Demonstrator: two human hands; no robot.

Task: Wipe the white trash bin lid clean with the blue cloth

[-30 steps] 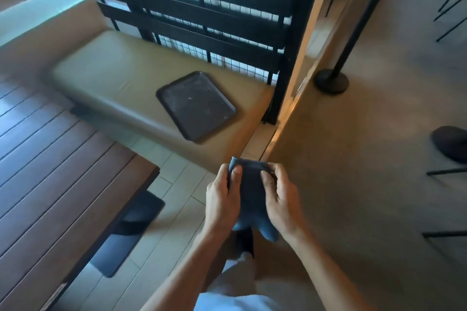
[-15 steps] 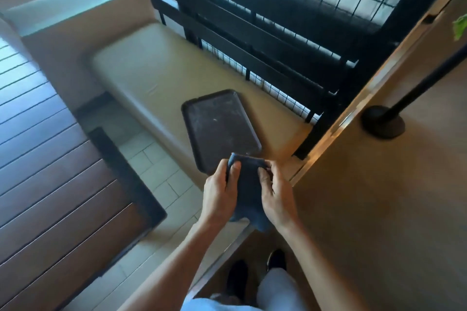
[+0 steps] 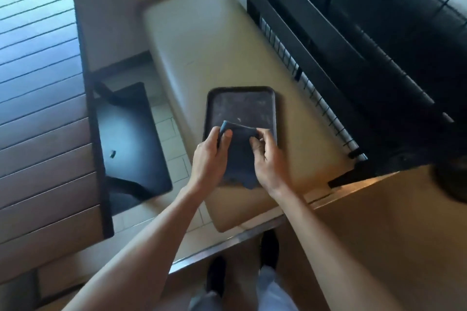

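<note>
Now both hands are holding the blue cloth (image 3: 240, 151), the left hand (image 3: 211, 159) and right hand (image 3: 269, 159) pinching its far corners over a dark tray (image 3: 242, 106). No white bin lid is showing. Finding it is coming next.

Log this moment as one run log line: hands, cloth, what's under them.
left hand: holds blue cloth | right hand: holds same cloth | below: dark tray on beige bench | white trash bin lid: not in view
</note>
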